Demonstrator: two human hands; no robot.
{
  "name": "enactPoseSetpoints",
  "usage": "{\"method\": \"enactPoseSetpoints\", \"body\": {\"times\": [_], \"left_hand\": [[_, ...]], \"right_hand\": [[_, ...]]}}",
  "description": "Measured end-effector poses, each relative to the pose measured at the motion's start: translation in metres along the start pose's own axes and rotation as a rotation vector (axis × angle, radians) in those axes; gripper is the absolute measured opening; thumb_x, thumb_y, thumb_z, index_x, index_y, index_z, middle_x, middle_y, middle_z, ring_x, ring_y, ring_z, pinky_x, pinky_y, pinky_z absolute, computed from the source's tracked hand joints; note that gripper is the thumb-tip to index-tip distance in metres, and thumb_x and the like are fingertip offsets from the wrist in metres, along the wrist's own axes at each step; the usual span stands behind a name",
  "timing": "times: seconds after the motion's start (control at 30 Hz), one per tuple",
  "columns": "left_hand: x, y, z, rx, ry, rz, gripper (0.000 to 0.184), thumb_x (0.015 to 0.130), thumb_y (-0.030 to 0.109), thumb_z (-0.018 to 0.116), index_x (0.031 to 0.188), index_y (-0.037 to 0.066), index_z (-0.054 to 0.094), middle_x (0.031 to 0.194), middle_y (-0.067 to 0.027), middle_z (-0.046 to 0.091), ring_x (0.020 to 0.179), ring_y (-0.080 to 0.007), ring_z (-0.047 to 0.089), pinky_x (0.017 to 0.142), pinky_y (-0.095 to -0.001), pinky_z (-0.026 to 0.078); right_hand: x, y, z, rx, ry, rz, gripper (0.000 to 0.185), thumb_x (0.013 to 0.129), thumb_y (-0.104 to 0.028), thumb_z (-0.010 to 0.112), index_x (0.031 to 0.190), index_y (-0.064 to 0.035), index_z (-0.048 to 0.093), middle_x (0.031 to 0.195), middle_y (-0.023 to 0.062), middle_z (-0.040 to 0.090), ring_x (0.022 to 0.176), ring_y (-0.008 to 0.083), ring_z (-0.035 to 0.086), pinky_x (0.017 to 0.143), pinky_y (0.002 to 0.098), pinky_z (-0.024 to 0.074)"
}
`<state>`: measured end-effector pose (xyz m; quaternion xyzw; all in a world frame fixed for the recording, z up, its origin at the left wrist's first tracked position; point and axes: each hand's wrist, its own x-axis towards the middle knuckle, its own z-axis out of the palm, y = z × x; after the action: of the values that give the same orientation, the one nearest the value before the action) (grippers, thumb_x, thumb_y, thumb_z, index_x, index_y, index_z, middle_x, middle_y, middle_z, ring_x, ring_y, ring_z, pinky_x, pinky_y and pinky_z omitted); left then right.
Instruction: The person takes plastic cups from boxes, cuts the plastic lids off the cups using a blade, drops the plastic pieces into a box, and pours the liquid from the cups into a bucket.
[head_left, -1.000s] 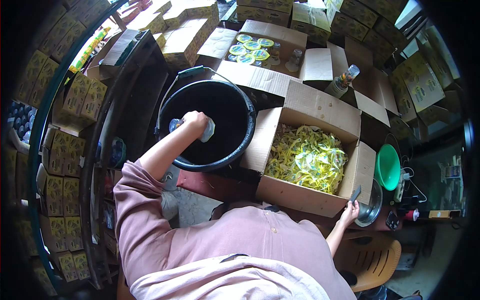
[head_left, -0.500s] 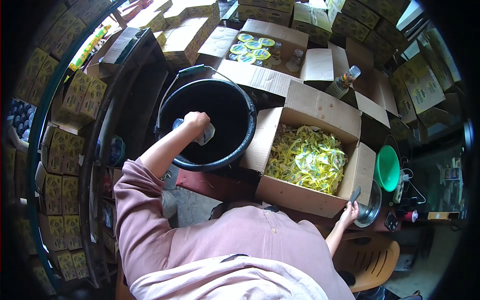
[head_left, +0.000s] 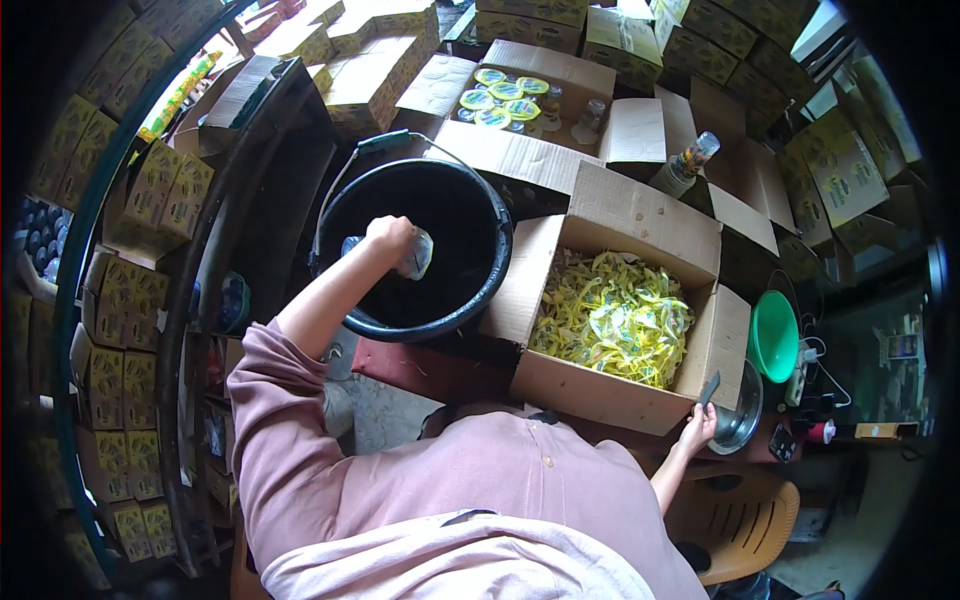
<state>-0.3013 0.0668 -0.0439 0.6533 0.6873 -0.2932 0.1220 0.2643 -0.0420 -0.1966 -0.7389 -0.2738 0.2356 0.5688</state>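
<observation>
My left hand [head_left: 391,236] is closed around a clear plastic cup [head_left: 416,257] inside the mouth of a black bucket [head_left: 496,270]. The cup lies tilted on its side, its wide end to the right; whether anything is in it I cannot tell. At the near right corner of an open cardboard box [head_left: 600,390], my right hand [head_left: 698,428] grips a small knife [head_left: 711,386] with a flat grey blade pointing up. A heap of crumpled yellow and clear plastic lid film [head_left: 615,320] fills that box.
Behind stands another carton [head_left: 520,155] with several yellow-lidded cups [head_left: 503,98]. A glass bottle [head_left: 688,165] is beside it. On the right are a green bowl [head_left: 773,337], a glass bowl [head_left: 738,425] and a power strip [head_left: 797,385]. Stacked cartons [head_left: 120,370] line the left.
My left hand has shifted slightly up and left over the bucket, and the cup in it has turned a little. My right hand with the knife has hardly moved.
</observation>
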Motion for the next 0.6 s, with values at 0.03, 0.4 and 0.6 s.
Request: {"method": "enactPoseSetpoints", "body": {"times": [0.03,0.4,0.6], "left_hand": [[-0.002,-0.001,0.000,-0.037,-0.006,0.025,0.047,0.056,0.035,0.078,0.091,0.007,0.063,0.086,-0.0092,0.065,0.081,-0.0223,0.063,0.071,-0.0322,0.051],[-0.008,0.003,0.009,-0.092,0.077,0.070,0.060,0.060,0.036,0.075,0.106,0.005,0.053,0.088,-0.0143,0.062,0.083,-0.0280,0.062,0.072,-0.0353,0.051],[-0.010,-0.001,0.015,-0.053,0.027,0.077,0.039,0.052,0.026,0.079,0.084,0.007,0.065,0.080,-0.0121,0.065,0.077,-0.0260,0.064,0.068,-0.0344,0.052]], "right_hand": [[0.001,0.002,-0.001,-0.007,-0.001,-0.002,0.032,0.081,-0.011,0.059,0.110,-0.0022,0.050,0.076,0.0025,0.058,0.065,0.0078,0.051,0.057,0.0217,0.0369],[0.003,-0.002,-0.001,-0.114,0.069,0.014,0.038,0.081,-0.023,0.062,0.110,-0.0013,0.049,0.081,0.0072,0.059,0.071,0.0144,0.053,0.064,0.0282,0.0411],[-0.009,-0.047,0.002,-0.552,0.507,-0.338,0.042,0.078,-0.029,0.064,0.108,-0.0028,0.050,0.093,0.0129,0.049,0.085,0.0274,0.050,0.073,0.0400,0.0418]]}}
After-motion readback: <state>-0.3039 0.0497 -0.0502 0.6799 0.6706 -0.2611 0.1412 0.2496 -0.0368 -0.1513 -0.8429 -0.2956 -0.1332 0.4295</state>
